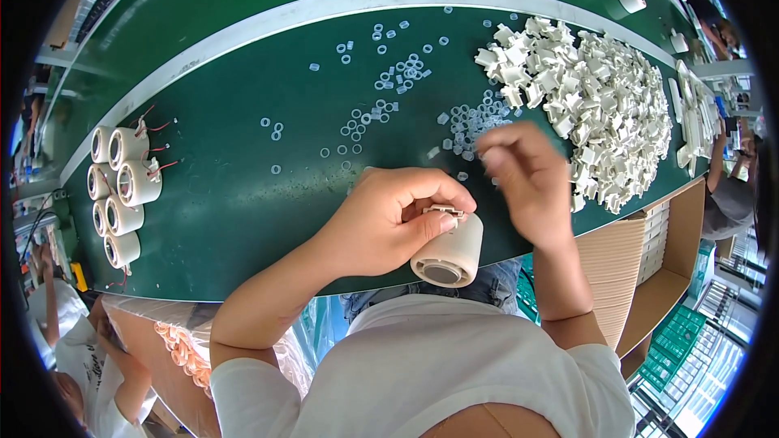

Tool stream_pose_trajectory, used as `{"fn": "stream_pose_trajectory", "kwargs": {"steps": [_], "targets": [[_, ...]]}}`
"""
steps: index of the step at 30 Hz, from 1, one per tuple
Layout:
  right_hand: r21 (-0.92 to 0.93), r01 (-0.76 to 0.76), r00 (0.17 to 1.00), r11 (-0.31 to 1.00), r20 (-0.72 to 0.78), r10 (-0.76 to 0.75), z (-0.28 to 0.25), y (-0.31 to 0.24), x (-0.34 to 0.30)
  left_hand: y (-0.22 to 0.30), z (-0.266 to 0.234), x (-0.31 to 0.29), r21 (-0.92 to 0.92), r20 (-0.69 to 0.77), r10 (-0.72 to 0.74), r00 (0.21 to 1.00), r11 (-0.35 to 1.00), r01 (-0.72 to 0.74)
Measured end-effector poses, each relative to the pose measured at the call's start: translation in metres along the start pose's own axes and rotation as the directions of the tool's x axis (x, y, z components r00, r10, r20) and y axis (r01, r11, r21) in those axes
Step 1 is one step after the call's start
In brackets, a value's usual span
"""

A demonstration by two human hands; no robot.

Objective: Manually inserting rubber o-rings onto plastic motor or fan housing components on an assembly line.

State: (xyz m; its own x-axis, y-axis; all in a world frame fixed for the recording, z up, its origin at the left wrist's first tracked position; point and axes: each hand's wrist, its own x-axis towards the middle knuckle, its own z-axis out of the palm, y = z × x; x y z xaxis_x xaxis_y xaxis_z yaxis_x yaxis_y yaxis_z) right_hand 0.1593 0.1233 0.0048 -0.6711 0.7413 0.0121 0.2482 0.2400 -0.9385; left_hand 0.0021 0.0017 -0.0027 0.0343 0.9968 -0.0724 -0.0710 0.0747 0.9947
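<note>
Head view, left fingers closed, pinching fitting

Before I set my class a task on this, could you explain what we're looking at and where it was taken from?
There is no machine here, just a person's bare hands. The one picture comes from a wide fisheye camera on that person's head, looking down, so straight edges bend.

On the green table lie scattered clear rings, a heap of small white plastic pieces to the right, and pale cylinders, some with red wires, to the left.

The left hand holds a cream cylinder, its thumb against a small pale part at the cylinder's upper end. The right hand is blurred near the rings; whether it holds anything is unclear.
</note>
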Motion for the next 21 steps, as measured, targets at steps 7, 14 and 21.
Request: {"fn": "stream_pose_trajectory", "kwargs": {"steps": [7,14,21], "targets": [[-0.783,0.124,0.9,0.609,-0.17,-0.402,-0.042,0.027,0.029,0.0,0.005,0.001,-0.081,-0.097,-0.058,0.994,0.995,0.051],[-0.853,0.128,0.897,0.505,-0.118,-0.426,-0.04,0.038,0.028,0.0,0.005,0.002,-0.134,-0.123,-0.108,0.987,0.987,0.091],[-0.831,0.083,0.924,0.55,-0.143,-0.355,-0.042,0.03,0.023,0.001,0.005,0.001,-0.129,-0.136,-0.126,0.983,0.986,0.108]]}}
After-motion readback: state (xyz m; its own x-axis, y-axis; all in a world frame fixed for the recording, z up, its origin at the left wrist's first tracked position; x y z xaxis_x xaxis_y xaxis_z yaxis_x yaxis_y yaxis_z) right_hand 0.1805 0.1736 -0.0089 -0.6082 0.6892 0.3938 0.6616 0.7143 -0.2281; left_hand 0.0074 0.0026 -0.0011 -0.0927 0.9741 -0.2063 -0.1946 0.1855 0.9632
